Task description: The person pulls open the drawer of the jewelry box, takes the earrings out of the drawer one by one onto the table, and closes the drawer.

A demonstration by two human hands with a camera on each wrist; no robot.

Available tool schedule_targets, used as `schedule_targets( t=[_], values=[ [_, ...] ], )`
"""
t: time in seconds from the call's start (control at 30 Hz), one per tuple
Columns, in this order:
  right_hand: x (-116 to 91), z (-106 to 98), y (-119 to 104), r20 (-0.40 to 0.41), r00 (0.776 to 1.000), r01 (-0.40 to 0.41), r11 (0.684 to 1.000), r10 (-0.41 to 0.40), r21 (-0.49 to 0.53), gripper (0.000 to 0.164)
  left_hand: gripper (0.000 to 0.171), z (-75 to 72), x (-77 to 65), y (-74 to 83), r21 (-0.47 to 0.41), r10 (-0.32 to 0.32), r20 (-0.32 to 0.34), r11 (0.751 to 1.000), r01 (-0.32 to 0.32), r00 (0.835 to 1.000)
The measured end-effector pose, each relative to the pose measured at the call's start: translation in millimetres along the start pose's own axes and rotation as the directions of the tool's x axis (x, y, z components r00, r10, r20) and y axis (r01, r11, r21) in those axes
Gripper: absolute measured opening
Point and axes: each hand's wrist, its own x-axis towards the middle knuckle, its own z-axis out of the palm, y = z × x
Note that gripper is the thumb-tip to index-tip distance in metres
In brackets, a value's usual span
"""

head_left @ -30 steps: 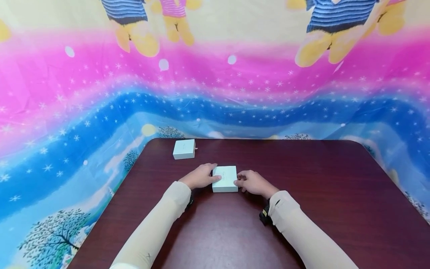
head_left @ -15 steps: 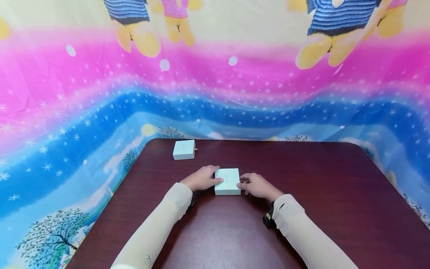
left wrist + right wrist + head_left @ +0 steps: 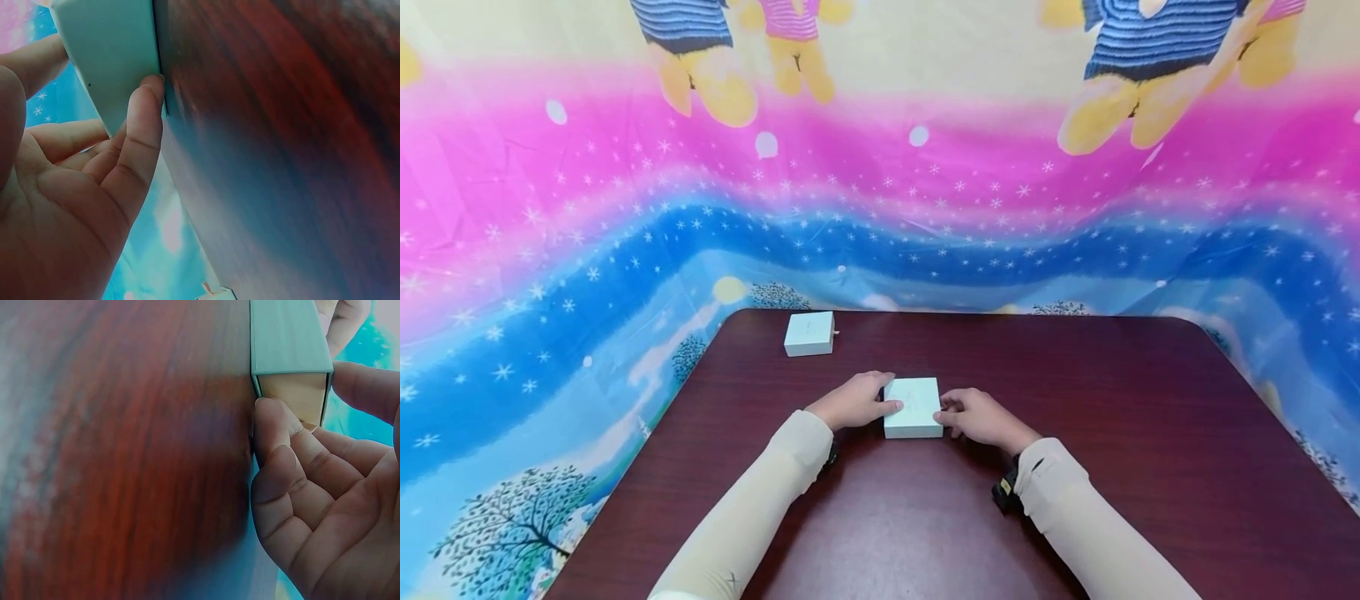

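A small pale mint-white drawer box point(image 3: 917, 421) with faint lettering on its lid lies flat on the table in the head view. The left hand point(image 3: 855, 398) grips its left side, thumb on the lid. Seen from the left wrist, that hand's fingers point(image 3: 142, 125) press along the box's side wall point(image 3: 109, 50). At the right end, the right hand point(image 3: 981, 417) holds the box, thumb at the lid's edge. The right wrist view shows its curled fingers at the tan drawer end point(image 3: 290, 390) inside the sleeve. Whether they pinch a pull tab there is hard to tell.
A similar white box point(image 3: 808, 333), with a small tab at its right side, stands at the table's far left. The dark red-brown wooden table point(image 3: 1112, 400) has rounded back corners. A colourful printed cloth point(image 3: 880, 192) hangs behind and beside it.
The held box and both hands have shifted slightly right and a little nearer the person. The grip looks the same, and the far box stays put.
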Motion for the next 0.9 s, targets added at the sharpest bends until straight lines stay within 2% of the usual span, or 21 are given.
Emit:
schedule_targets(
  t=[0.37,0.9],
  values=[
    [-7,0,5,-0.016,1.0,-0.022,1.0,0.022,0.006,0.044,0.07,3.3,0.2,5.2,0.003,0.025,0.001,1.0,-0.025,1.0],
    [-29,-8,9,-0.027,0.999,-0.04,0.999,0.04,0.023,0.046,0.07,10.1,4.0,20.7,0.037,0.061,0.018,0.997,-0.061,0.998]
  ],
)
